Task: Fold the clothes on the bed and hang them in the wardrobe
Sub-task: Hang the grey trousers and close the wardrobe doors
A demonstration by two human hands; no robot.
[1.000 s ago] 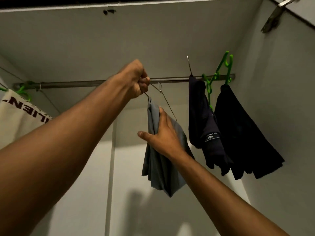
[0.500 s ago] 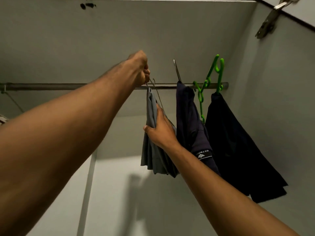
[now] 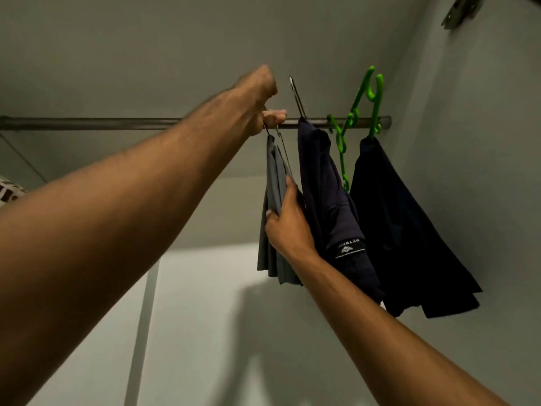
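Rail serves as my reference. My left hand pinches the wire hanger at it; my right hand grips the grey garment just below, beside the navy garment.

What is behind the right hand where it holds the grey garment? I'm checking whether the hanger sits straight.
The right hand grips the grey garment; a thin wire hanger arm runs down to its fingertips. The hand covers the hanger's lower part and the cloth behind it, so straightness cannot be judged.
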